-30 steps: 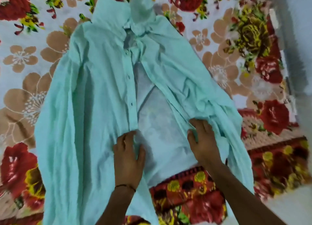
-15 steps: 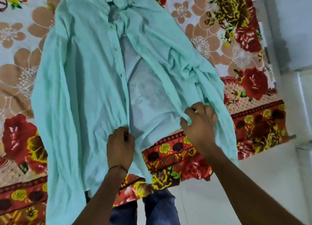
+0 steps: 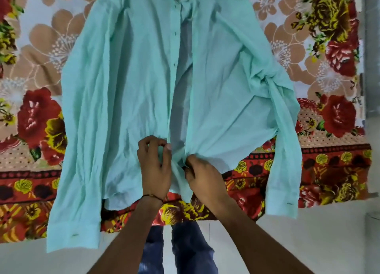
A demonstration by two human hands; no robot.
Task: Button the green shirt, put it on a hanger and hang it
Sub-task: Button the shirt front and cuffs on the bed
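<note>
The light green shirt (image 3: pixel 133 84) lies face up on the bed, collar at the top, both sleeves running down over the bed's near edge. Its front stands open in a narrow gap down the middle, with small buttons along the left placket. My left hand (image 3: pixel 155 166) pinches the left placket near the hem. My right hand (image 3: pixel 203 175) pinches the right front edge, drawn in beside the left one. The two hands nearly touch. No hanger shows in the view.
A floral bedsheet (image 3: pixel 41 119) in red, yellow and tan covers the bed. Pale floor (image 3: pixel 308 243) lies below the bed's edge, and my legs in blue jeans (image 3: pixel 185 249) stand against it. A grey wall strip (image 3: pixel 372 47) runs at the right.
My right hand has pulled the right front panel leftward, closing the wide gap in the shirt. Both hands now meet at the hem. The view has shifted back, showing the cuffs and floor.
</note>
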